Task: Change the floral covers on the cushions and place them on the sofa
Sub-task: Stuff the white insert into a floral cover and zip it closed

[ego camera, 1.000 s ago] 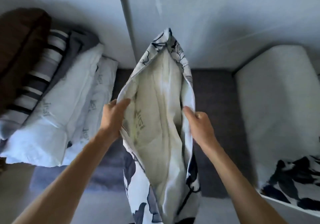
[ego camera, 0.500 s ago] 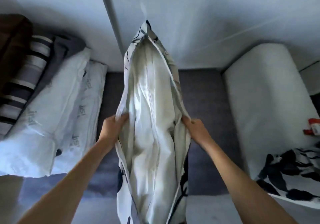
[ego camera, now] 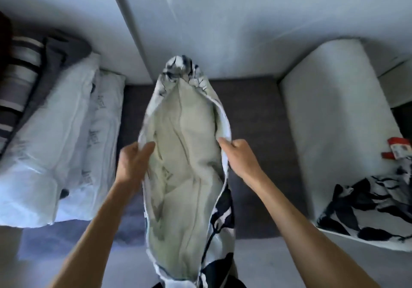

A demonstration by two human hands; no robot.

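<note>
The soft, limp cover (ego camera: 219, 216) is gripped at its opening edges by left hand (ego camera: 131, 163) and right hand (ego camera: 239, 158).

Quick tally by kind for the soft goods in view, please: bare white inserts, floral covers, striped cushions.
Bare white cushion inserts: 3, two stacked at left, one inside the held cover
Floral covers: 2, the held cover, another lying at right
Striped cushions: 1
Total: 6
</note>
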